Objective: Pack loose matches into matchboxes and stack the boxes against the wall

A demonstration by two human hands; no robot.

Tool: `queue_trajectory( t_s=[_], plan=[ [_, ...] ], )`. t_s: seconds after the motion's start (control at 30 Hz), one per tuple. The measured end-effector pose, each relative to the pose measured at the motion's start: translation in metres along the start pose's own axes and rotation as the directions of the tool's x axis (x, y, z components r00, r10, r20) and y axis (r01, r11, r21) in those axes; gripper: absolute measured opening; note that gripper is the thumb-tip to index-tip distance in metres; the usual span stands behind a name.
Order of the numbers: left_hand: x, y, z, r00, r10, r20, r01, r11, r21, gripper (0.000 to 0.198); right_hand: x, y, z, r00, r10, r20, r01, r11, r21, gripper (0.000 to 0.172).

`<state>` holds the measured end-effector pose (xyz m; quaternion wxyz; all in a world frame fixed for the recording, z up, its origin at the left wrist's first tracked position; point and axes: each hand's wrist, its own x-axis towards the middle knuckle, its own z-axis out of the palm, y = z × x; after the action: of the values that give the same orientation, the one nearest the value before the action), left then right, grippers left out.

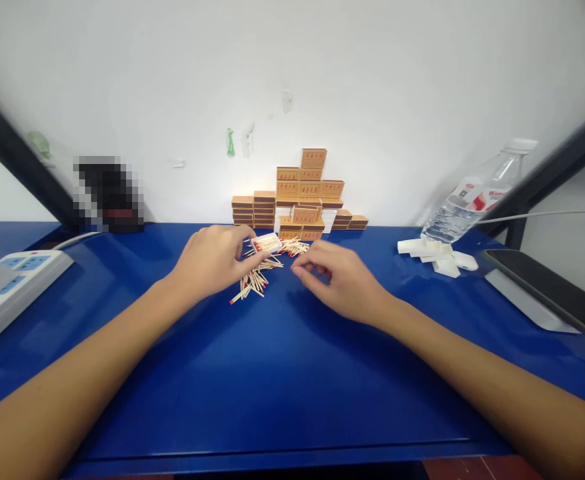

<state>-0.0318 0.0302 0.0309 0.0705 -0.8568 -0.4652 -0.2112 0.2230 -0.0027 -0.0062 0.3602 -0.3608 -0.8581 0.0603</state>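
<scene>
My left hand (215, 259) grips a small white matchbox tray (267, 243) with red-tipped matches in it, just above the blue table (282, 373). Loose matches (253, 280) lie scattered under and beside that hand. My right hand (339, 280) rests on the table to the right of the matches, fingers curled in a pinch; whether a match is between them is too small to see. Behind both hands stands a stack of brown matchboxes (302, 197) against the white wall.
A white power strip (7, 283) lies at the left edge. At the right are several empty white trays (435, 255), a tilted plastic water bottle (472, 200) and a dark phone (552, 290). A blurred dark object (108, 193) stands at the back left.
</scene>
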Motion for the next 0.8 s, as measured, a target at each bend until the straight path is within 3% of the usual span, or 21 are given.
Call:
queue_trajectory(
  t_s=[0.13, 0.23, 0.33, 0.57, 0.8],
  plan=[
    [0.001, -0.007, 0.000, 0.999, -0.038, 0.033, 0.037, 0.999, 0.027, 0.037, 0.003, -0.006, 0.020, 0.961, -0.138, 0.240, 0.146, 0.989, -0.015, 0.037],
    [0.001, -0.006, 0.000, 0.998, -0.054, 0.038, 0.054, 0.998, 0.025, 0.038, 0.010, -0.014, 0.030, 0.944, -0.137, 0.302, 0.175, 0.979, -0.105, 0.048],
    [0.001, -0.007, 0.000, 0.998, -0.056, 0.015, 0.056, 0.998, 0.010, 0.038, 0.015, -0.023, 0.034, 0.928, -0.117, 0.353, 0.179, 0.973, -0.148, 0.050],
    [0.001, -0.007, 0.001, 0.999, -0.038, -0.012, 0.038, 0.999, 0.015, 0.039, 0.011, -0.016, 0.027, 0.940, -0.093, 0.327, 0.178, 0.954, -0.241, 0.040],
    [-0.004, 0.007, 0.007, 0.998, 0.012, 0.057, -0.013, 1.000, 0.026, 0.042, 0.003, 0.010, -0.008, 0.938, -0.085, 0.336, 0.102, 0.994, -0.033, 0.035]
  ],
)
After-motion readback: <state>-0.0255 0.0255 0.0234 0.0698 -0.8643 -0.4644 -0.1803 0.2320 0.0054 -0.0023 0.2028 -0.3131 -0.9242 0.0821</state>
